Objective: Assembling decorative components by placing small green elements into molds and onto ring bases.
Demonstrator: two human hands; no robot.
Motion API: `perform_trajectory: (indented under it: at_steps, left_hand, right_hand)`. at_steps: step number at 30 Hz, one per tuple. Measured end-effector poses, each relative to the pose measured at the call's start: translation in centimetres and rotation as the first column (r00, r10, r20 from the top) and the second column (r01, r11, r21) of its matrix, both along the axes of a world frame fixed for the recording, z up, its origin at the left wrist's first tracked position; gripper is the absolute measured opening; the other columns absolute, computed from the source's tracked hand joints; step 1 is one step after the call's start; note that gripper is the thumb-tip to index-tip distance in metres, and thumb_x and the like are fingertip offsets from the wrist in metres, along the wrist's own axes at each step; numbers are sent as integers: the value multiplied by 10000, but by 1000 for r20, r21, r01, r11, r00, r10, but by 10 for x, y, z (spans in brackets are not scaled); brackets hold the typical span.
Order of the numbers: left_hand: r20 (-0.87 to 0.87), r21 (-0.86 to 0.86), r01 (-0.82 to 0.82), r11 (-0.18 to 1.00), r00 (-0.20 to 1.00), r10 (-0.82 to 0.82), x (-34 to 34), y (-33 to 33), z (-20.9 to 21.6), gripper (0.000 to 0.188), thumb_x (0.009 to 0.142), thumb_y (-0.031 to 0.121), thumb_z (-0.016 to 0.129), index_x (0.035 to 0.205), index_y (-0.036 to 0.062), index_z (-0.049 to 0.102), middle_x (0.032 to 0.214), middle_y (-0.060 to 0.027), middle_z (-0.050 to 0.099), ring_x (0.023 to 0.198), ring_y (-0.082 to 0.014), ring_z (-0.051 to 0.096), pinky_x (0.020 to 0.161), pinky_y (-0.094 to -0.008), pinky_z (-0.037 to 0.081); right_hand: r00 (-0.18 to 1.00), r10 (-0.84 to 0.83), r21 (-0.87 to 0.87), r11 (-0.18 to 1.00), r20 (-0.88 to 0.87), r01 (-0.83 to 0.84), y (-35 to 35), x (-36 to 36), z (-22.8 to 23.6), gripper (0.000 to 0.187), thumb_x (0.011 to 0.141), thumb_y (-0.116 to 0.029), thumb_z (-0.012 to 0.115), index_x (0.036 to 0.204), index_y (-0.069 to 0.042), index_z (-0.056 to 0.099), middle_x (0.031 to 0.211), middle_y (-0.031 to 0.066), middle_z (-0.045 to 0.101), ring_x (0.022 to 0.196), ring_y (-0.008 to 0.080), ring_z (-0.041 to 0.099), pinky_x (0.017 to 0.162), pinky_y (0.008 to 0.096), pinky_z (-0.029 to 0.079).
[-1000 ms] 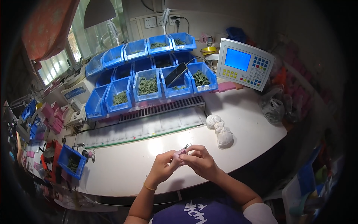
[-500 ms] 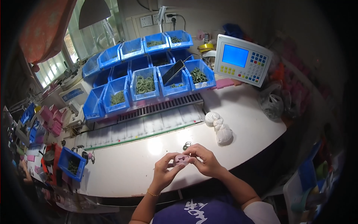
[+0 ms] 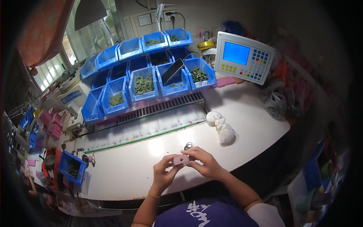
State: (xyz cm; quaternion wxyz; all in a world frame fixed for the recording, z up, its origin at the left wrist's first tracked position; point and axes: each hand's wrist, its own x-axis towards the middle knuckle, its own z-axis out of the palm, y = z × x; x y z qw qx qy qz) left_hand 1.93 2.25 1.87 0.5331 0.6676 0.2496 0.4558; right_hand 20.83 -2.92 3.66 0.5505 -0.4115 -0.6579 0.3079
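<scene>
From my end, the block (image 3: 181, 161) sits low in the view, toward six o'clock, seemingly held just clear of the table (image 3: 124, 174). The left hand (image 3: 164, 171) pinches its nine o'clock end, thumb below and fingers above; the right hand (image 3: 205, 162) is clamped on its three o'clock end, fingertips along the top edge. A dark hole shows in the face toward me.

To hold it well, I would press evenly from both ends, thumbs low so the hole stays uncovered, and move gently: the rings (image 3: 188, 145) lie at one o'clock, just past the right fingertips, easily knocked.

I can't see the block's back, nor how far the left fingers wrap behind it, nor whether the hole goes right through. The rings are too small to count, and I can't tell if a fingertip touches them. At two o'clock, the white bundle (image 3: 223, 132) hides whatever it holds. Toward eight o'clock, the dark rim partly swallows another person's forearm (image 3: 31, 184).
</scene>
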Motion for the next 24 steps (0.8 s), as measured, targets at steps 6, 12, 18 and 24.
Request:
perform_trajectory:
  at_steps: [6, 12, 18, 24]
  left_hand:
    - [-361, 588, -449, 672, 598, 715, -58, 27, -13, 305, 740, 6, 759, 1035, 12, 681, 996, -125, 693, 926, -218, 650, 817, -344, 543]
    - [-558, 672, -342, 657, 350, 752, -73, 14, -11, 444, 722, 126, 776, 1147, 51, 669, 1067, -120, 685, 968, -308, 598, 868, -410, 497]
    - [-542, 419, -512, 750, 521, 659, -74, 47, -9, 425, 732, 177, 755, 1126, 44, 667, 1023, -147, 684, 919, -345, 600, 865, -422, 491]
    - [-409, 557, -593, 582, 414, 813, -48, 164, -23, 395, 765, 229, 725, 1108, 47, 653, 1003, -162, 669, 948, -357, 590, 864, -439, 483]
  right_hand:
    - [898, -272, -117, 937, 346, 329, 27, 68, -27, 364, 896, -106, 645, 1252, -40, 605, 1172, 147, 612, 1014, 278, 606, 877, 372, 502]
    - [814, -175, 3, 978, 554, 208, 36, 37, -41, 474, 890, -168, 665, 1334, -50, 547, 1332, 146, 541, 1264, 327, 451, 1094, 406, 367]
    - [782, -187, 130, 982, 594, 136, 53, 33, -60, 391, 831, -120, 711, 1202, -34, 619, 1084, 101, 645, 1050, 292, 561, 922, 392, 466]
    - [838, -284, 164, 958, 467, 234, 42, 24, -55, 424, 822, -107, 735, 1219, -24, 614, 988, 121, 668, 917, 295, 616, 833, 375, 508]
